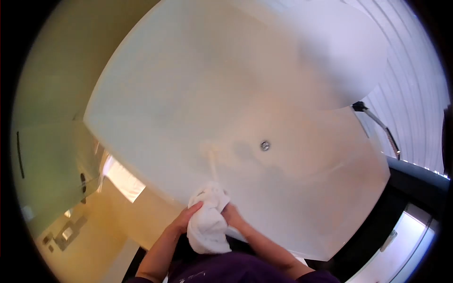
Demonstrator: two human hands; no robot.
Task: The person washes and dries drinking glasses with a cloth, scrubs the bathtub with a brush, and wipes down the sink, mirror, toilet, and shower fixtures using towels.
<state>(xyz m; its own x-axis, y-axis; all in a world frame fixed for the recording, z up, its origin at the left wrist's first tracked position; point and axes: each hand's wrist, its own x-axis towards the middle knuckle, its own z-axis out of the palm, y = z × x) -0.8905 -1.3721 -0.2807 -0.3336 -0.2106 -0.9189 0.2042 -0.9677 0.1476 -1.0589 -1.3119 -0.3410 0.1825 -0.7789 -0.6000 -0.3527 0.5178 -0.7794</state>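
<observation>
A bunched white cloth [207, 228] hangs between my two hands, close to my body at the near edge of a large white tub [155, 118]. My left hand [189, 216] grips the cloth from its left side, fingers closed on it. On the other side, my right hand [232, 215] holds the upper right part of the cloth, its fingertips partly hidden. The top of the cloth reaches over the tub's inside. A round metal drain [265, 145] sits in the tub floor, ahead and to the right of my hands.
A faucet or hose fitting [377, 121] stands at the tub's right side, by white slatted blinds [406, 85]. A blurred white shape covers the upper right. Greenish glass [52, 141] is at the left, above a tan floor [113, 212]. Dark trim borders the tub's lower right.
</observation>
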